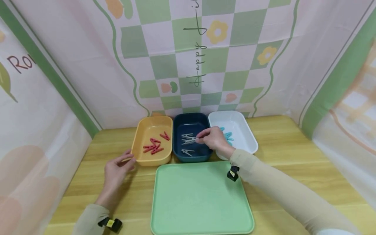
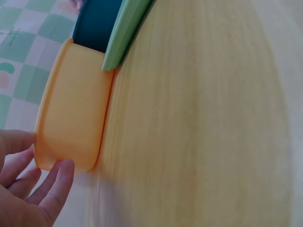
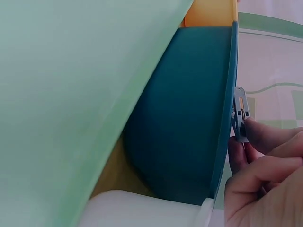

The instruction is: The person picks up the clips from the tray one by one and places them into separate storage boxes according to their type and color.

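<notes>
My right hand reaches over the dark blue bin and pinches a grey clothespin between thumb and fingertips. In the right wrist view the clothespin shows just past the bin's rim. Other grey clothespins lie in the bin below. My left hand is at the near left corner of the yellow bin, its loosely bent fingers touching the outer wall and rim. Several red clothespins lie inside that bin.
A white bin with blue clothespins stands at the right, partly behind my right hand. In front of the bins lies a green tray on the wooden table. A patterned cloth hangs behind.
</notes>
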A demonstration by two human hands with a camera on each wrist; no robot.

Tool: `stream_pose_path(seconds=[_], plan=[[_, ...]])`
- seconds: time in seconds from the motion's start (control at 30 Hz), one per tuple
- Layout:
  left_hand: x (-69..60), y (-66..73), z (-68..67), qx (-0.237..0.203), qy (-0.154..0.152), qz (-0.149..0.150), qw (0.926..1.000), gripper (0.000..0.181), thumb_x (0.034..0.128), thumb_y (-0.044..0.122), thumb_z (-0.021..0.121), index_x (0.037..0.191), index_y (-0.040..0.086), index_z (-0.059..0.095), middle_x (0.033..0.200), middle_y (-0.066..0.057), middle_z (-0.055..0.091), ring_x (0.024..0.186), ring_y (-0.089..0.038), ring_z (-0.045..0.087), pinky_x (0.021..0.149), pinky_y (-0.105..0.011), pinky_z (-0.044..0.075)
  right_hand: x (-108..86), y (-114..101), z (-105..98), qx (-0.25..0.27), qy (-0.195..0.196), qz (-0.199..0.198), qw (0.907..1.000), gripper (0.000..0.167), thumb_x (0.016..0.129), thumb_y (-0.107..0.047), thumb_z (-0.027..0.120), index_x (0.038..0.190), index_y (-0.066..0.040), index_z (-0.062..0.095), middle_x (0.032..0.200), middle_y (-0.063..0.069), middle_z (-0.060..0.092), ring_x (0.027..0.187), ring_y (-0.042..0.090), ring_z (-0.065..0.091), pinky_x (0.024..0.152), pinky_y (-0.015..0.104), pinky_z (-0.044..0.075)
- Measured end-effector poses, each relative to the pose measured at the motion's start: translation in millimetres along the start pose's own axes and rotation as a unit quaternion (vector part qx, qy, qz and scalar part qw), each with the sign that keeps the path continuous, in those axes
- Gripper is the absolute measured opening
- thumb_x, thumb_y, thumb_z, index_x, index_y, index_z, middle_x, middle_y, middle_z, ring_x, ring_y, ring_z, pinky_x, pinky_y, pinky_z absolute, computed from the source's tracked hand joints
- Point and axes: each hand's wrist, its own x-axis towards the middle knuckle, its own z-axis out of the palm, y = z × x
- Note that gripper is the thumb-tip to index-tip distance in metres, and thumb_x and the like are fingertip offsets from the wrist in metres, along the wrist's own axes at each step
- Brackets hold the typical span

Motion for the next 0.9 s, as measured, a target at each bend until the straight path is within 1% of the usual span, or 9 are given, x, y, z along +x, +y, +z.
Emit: stream_pose_path(seconds=[0.07, 0.13, 0.23, 0.3, 0.4, 0.47, 0.6, 0.73, 0.9], plan=[[-0.1, 0.0, -0.2, 0.0, 0.0, 0.0, 1.0, 0.033, 0.0949, 0.0, 0.077, 0.125, -0.011, 0.069, 0.151, -0.013, 0.058, 0.098, -0.006, 0.073, 0.081, -0.03, 0.066, 2.5, -1, 0, -0.014, 0.003, -0.009, 0.9998, 0.011, 0.094, -0.01, 0.081, 0.104, -0.004, 0.081, 0.102, 0.012, 0.076, 0.059, 0.019, 0.05, 0.052, 0.029, 0.043], [-0.4, 0.0, -0.3, -0.001, -0.001, 0.0, 1.0, 0.033, 0.0948, 0.0, 0.077, 0.125, -0.011, 0.069, 0.151, -0.014, 0.058, 0.1, -0.008, 0.074, 0.082, -0.03, 0.066, 4.3, -2, -1, -0.026, 0.003, -0.014, 0.9996, 0.011, 0.094, -0.01, 0.081, 0.104, -0.004, 0.081, 0.104, 0.013, 0.076, 0.069, 0.026, 0.057, 0.056, 0.03, 0.046], [-0.2, 0.0, -0.3, 0.0, -0.003, 0.002, 1.0, 0.034, 0.0949, 0.001, 0.077, 0.125, -0.011, 0.069, 0.151, -0.013, 0.058, 0.1, -0.008, 0.074, 0.082, -0.029, 0.066, 6.5, -2, -2, -0.032, 0.003, -0.015, 0.9994, 0.012, 0.095, -0.011, 0.081, 0.104, -0.004, 0.081, 0.106, 0.014, 0.076, 0.077, 0.033, 0.06, 0.058, 0.03, 0.047], [0.1, -0.6, -0.1, 0.001, -0.004, 0.004, 1.0, 0.033, 0.0949, 0.0, 0.077, 0.125, -0.011, 0.069, 0.151, -0.014, 0.058, 0.099, -0.006, 0.074, 0.082, -0.029, 0.066, 6.8, -2, -2, -0.033, 0.003, -0.013, 0.9994, 0.012, 0.095, -0.011, 0.081, 0.104, -0.004, 0.081, 0.106, 0.014, 0.076, 0.073, 0.032, 0.06, 0.056, 0.03, 0.046], [0.7, -1.6, -0.1, 0.004, -0.003, 0.006, 1.0, 0.033, 0.0946, 0.0, 0.077, 0.125, -0.011, 0.069, 0.15, -0.014, 0.058, 0.096, -0.004, 0.073, 0.082, -0.029, 0.066, 7.1, -2, -3, -0.032, 0.003, -0.01, 0.9994, 0.012, 0.095, -0.011, 0.08, 0.105, -0.003, 0.081, 0.104, 0.013, 0.075, 0.062, 0.023, 0.053, 0.053, 0.029, 0.043], [0.5, -1.9, 0.1, 0.007, -0.002, 0.007, 0.9999, 0.032, 0.0945, -0.001, 0.077, 0.124, -0.01, 0.07, 0.15, -0.013, 0.059, 0.096, -0.004, 0.073, 0.081, -0.029, 0.066, 6.7, -1, -4, -0.032, 0.002, -0.008, 0.9995, 0.012, 0.095, -0.01, 0.08, 0.105, -0.003, 0.081, 0.103, 0.013, 0.075, 0.059, 0.019, 0.049, 0.052, 0.029, 0.043], [0.5, -1.7, 0.2, 0.014, -0.001, 0.007, 0.9999, 0.031, 0.0952, 0.0, 0.076, 0.124, -0.01, 0.07, 0.151, -0.013, 0.058, 0.096, -0.003, 0.073, 0.082, -0.029, 0.066, 7.1, 0, -5, -0.033, 0.003, -0.01, 0.9994, 0.011, 0.095, -0.01, 0.08, 0.104, -0.003, 0.081, 0.102, 0.013, 0.075, 0.061, 0.02, 0.051, 0.053, 0.028, 0.043], [0.8, -1.6, 0.2, 0.018, -0.002, 0.003, 0.9998, 0.032, 0.0956, 0.001, 0.076, 0.125, -0.009, 0.07, 0.152, -0.012, 0.058, 0.097, -0.003, 0.073, 0.083, -0.029, 0.066, 9.6, 0, -6, -0.034, 0.005, -0.008, 0.9994, 0.011, 0.094, -0.009, 0.081, 0.102, -0.003, 0.081, 0.105, 0.014, 0.075, 0.075, 0.027, 0.058, 0.058, 0.029, 0.046], [0.4, -1.9, -0.4, 0.017, -0.001, -0.001, 0.9999, 0.032, 0.0957, 0.0, 0.076, 0.125, -0.01, 0.069, 0.152, -0.012, 0.058, 0.096, -0.003, 0.073, 0.082, -0.028, 0.066, 12.3, 0, -7, -0.045, -0.004, 0.0, 0.999, 0.02, 0.094, -0.009, 0.082, 0.111, 0.0, 0.079, 0.113, 0.015, 0.075, 0.098, 0.031, 0.065, 0.077, 0.034, 0.057]])
